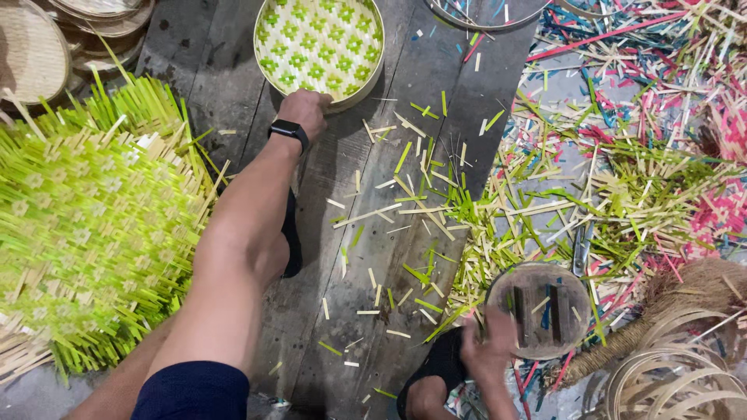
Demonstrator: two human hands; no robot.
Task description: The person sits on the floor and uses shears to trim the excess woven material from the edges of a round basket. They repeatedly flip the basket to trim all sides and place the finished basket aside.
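Nearest, the left arm stretched out, its hand [305,109] gripping a green-patterned tray [319,48] by the rim, while the blurred right hand [490,342] steadied a round frame [538,309], fingers unclear.

Left arm stretched straight out, bare, dark sleeve at shoulder, black watch [289,130] on wrist. Left hand [305,109] knuckles up, fingers curled down at near rim of round green-and-white woven tray [319,45], touching it. Right hand [490,346] far nearer body than tray, blurred, fingers bent; grip not readable. Right forearm short in view, angled down to bottom edge.
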